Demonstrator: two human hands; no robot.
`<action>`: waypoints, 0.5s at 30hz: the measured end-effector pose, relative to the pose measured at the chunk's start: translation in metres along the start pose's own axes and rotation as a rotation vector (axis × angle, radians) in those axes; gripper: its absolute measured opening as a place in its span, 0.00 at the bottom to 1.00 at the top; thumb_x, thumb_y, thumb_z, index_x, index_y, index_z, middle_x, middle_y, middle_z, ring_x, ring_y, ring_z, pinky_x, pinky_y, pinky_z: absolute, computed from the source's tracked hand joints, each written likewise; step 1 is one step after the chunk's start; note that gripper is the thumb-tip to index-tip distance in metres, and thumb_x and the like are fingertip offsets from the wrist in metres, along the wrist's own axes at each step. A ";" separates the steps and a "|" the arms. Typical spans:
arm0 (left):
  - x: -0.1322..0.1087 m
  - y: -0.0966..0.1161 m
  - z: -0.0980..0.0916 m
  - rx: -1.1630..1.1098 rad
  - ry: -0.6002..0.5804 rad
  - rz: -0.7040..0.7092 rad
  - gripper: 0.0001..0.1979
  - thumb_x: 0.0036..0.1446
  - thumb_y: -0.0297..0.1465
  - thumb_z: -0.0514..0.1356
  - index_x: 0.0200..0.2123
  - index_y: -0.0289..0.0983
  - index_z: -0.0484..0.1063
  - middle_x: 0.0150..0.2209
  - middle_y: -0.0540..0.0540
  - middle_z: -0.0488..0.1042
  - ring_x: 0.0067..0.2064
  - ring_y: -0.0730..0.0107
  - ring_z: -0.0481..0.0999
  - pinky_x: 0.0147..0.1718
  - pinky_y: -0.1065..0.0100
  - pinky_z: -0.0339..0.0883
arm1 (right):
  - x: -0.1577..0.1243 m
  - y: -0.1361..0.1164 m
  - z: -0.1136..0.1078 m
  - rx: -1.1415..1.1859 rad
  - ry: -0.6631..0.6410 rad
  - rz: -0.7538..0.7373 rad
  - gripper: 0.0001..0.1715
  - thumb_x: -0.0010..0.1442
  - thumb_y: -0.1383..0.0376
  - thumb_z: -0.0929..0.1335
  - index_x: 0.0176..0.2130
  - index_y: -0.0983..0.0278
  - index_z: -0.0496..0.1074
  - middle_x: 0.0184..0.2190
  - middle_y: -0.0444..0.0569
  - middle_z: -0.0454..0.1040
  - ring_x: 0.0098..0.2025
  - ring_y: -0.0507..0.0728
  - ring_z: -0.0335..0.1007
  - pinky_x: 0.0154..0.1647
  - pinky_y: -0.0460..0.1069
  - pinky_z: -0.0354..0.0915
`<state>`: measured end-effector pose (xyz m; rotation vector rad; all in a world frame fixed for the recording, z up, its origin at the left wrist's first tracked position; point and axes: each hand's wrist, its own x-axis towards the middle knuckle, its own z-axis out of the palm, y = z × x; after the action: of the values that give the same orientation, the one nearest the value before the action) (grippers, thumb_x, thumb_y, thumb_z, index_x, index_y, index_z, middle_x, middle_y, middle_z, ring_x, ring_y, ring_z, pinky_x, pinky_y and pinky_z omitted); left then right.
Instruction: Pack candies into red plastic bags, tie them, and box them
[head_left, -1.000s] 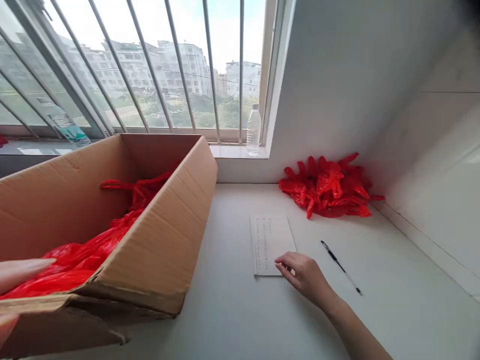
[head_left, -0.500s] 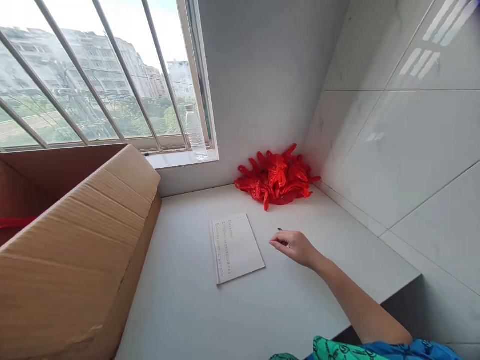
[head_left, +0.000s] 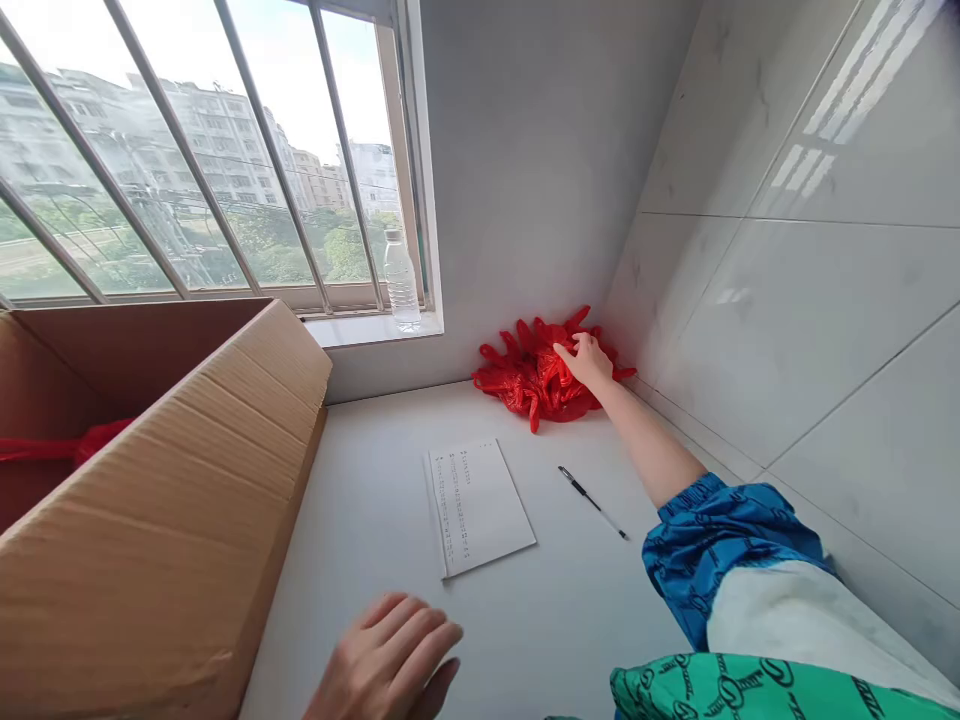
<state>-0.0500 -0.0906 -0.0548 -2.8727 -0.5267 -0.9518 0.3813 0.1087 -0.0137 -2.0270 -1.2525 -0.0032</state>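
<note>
My right hand (head_left: 585, 358) reaches to the far corner and rests on a heap of red plastic bags (head_left: 537, 374), its fingers curled onto the top of the heap. My left hand (head_left: 390, 662) lies flat on the white counter (head_left: 375, 490) near the front edge, fingers stretched out, holding nothing. A sheet of paper with printed lines (head_left: 478, 504) lies between the hands. A black pen (head_left: 594, 502) lies to its right, under my outstretched arm.
A big open cardboard box (head_left: 157, 520) with red bags inside (head_left: 45, 448) fills the left side. A clear water bottle (head_left: 402, 282) stands on the windowsill before a barred window. Tiled walls close off the right and back.
My right hand has left the spot by the paper and pen and stretched out to the red bag heap. My left hand has come into view on the counter.
</note>
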 end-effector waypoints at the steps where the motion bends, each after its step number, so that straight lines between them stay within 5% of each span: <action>1: 0.002 -0.006 0.013 -0.026 -0.052 0.005 0.06 0.66 0.27 0.55 0.41 0.37 0.71 0.35 0.48 0.76 0.33 0.71 0.73 0.33 0.69 0.69 | 0.006 -0.004 0.005 -0.025 -0.013 0.031 0.36 0.62 0.47 0.67 0.59 0.67 0.65 0.59 0.64 0.69 0.55 0.66 0.72 0.51 0.57 0.68; 3: 0.003 -0.016 0.035 -0.066 -0.145 -0.005 0.06 0.64 0.24 0.56 0.42 0.38 0.71 0.37 0.46 0.76 0.36 0.68 0.74 0.34 0.67 0.68 | 0.013 -0.010 0.012 -0.061 -0.040 0.076 0.38 0.58 0.51 0.71 0.60 0.69 0.64 0.58 0.66 0.70 0.55 0.67 0.71 0.51 0.57 0.68; 7: -0.012 -0.024 0.056 -0.132 -0.191 -0.075 0.09 0.62 0.22 0.55 0.43 0.39 0.69 0.40 0.46 0.77 0.39 0.64 0.74 0.39 0.64 0.67 | 0.011 -0.019 0.003 -0.062 -0.028 0.026 0.25 0.60 0.66 0.68 0.57 0.66 0.69 0.53 0.60 0.75 0.55 0.64 0.72 0.54 0.56 0.67; 11: -0.032 -0.016 0.061 -0.239 -0.237 -0.156 0.09 0.59 0.24 0.58 0.43 0.40 0.69 0.40 0.48 0.77 0.39 0.66 0.74 0.41 0.63 0.65 | -0.023 -0.027 -0.017 0.035 0.078 -0.203 0.26 0.62 0.69 0.61 0.58 0.66 0.69 0.58 0.58 0.71 0.60 0.61 0.67 0.63 0.56 0.61; 13: -0.037 -0.013 0.065 -0.274 -0.241 -0.198 0.10 0.58 0.28 0.61 0.44 0.42 0.69 0.41 0.50 0.78 0.39 0.66 0.75 0.42 0.63 0.65 | -0.047 -0.024 -0.023 0.181 0.180 -0.438 0.24 0.61 0.67 0.63 0.55 0.61 0.73 0.54 0.55 0.75 0.57 0.62 0.71 0.62 0.56 0.62; 15: -0.041 -0.014 0.068 -0.291 -0.227 -0.251 0.10 0.58 0.31 0.62 0.44 0.43 0.70 0.41 0.50 0.79 0.40 0.67 0.75 0.41 0.65 0.64 | -0.070 -0.020 -0.026 0.240 0.107 -0.516 0.22 0.60 0.65 0.66 0.53 0.51 0.75 0.52 0.51 0.77 0.51 0.61 0.75 0.57 0.56 0.66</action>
<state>-0.0472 -0.0784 -0.1346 -3.2593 -0.8496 -0.7924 0.3388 0.0445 -0.0087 -1.4414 -1.5896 -0.1939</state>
